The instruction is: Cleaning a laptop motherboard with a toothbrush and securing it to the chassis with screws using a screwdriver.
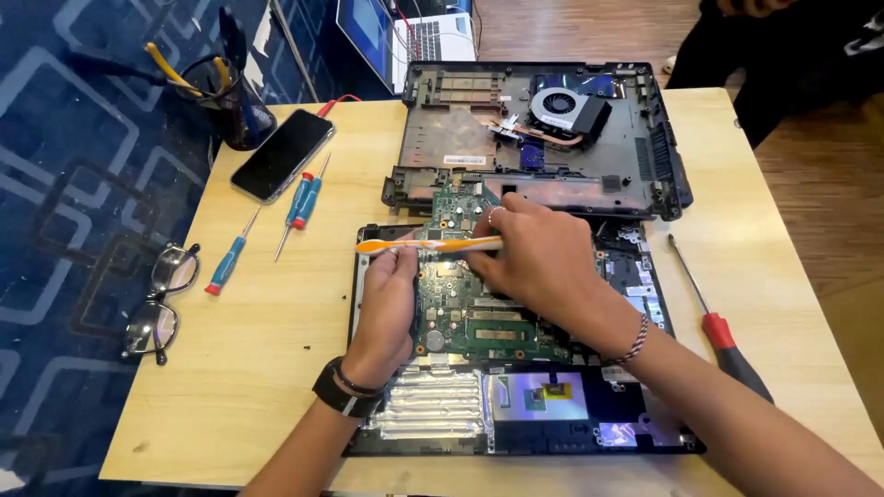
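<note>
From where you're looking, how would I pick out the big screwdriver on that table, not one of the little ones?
Start at the wooden table and find the opened laptop base in its middle. Look to the right of it, beside the person's right forearm: the red-handled screwdriver lies there alone, slanting. Unlike the three small blue-handled screwdrivers on the left by the phone, it is longer, with a red and black handle.

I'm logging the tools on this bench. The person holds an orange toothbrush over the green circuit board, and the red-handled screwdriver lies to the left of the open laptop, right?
Not quite. The red-handled screwdriver lies to the right of the open black laptop base, on the wooden table. The head view shows it. Both hands do hold the orange toothbrush over the green circuit board.
</note>
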